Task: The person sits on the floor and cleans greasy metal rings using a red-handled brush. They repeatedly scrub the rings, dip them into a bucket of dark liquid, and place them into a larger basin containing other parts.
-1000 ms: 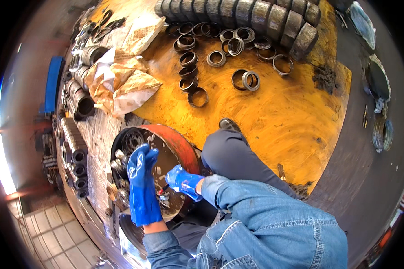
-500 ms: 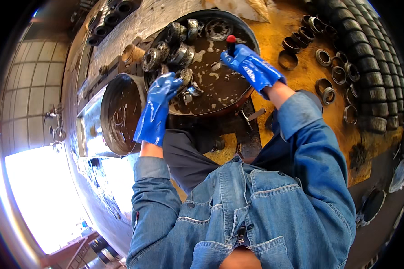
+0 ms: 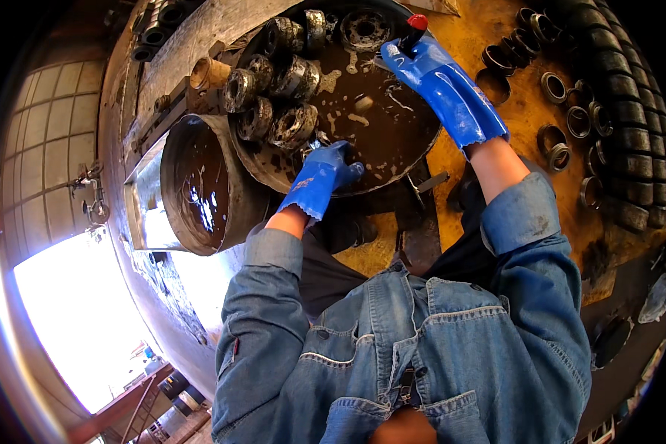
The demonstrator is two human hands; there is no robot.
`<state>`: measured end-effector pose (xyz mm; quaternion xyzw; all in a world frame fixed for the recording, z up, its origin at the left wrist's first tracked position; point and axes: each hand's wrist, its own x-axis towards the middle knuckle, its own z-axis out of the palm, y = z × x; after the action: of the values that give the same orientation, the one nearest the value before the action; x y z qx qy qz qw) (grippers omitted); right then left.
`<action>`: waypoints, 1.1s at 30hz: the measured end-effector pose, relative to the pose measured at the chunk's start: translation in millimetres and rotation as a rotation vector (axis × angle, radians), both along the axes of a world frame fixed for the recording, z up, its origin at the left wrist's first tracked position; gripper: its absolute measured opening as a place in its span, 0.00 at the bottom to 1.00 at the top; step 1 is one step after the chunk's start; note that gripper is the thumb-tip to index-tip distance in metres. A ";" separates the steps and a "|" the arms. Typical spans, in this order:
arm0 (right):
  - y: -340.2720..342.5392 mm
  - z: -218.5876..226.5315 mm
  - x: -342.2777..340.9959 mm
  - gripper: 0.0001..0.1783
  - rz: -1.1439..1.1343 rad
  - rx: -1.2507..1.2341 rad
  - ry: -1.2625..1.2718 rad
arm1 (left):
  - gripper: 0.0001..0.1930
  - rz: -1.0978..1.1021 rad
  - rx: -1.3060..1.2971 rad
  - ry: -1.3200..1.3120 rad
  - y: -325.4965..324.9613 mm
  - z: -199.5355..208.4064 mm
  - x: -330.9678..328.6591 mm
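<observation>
My right hand (image 3: 429, 70), in a long blue rubber glove, is closed around a tool with a black, red-tipped handle (image 3: 416, 24) over the right side of a round basin (image 3: 431, 144). The tool's working end is mostly hidden. My left hand (image 3: 323, 176), gloved the same way, hovers at the basin's near rim, thumb and fingers apart, with nothing visible between them. Just beyond it is a small shiny metal piece (image 3: 317, 140), partly covered by the glove. Several wet, ring-shaped metal parts (image 3: 294, 126) are piled in the basin's left side, and another (image 3: 366, 28) lies at its far side.
A second drum-shaped container (image 3: 172, 174) with dark liquid stands left of the basin. To the right, loose metal rings (image 3: 553, 87) lie on a yellowish surface, beside long rows of stacked dark rings (image 3: 613, 92). A rusty cup-shaped piece (image 3: 209, 74) sits near the basin's left rim.
My left hand has moved right and nearer to me, away from the piled parts. The right hand has moved right and farther out with the tool. My view has shifted slightly.
</observation>
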<state>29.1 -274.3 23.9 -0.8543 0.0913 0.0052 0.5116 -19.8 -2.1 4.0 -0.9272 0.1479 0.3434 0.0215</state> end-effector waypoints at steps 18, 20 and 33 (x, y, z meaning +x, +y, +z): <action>9.8 6.7 -12.9 0.25 0.032 -0.008 0.114 | 0.15 -0.488 -0.135 -0.057 2.1 -56.1 0.1; 18.1 8.8 -10.2 0.24 0.044 0.003 0.106 | 0.12 -0.281 -0.080 0.026 13.2 -79.9 6.0; 2.7 11.0 -13.2 0.22 0.020 -0.019 0.132 | 0.22 -0.717 0.281 0.123 -10.9 -40.9 2.7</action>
<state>15.9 -271.5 34.9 -0.8577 0.1164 0.0660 0.4965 -17.1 -13.0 -37.0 -0.7824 0.4152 0.3860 0.2578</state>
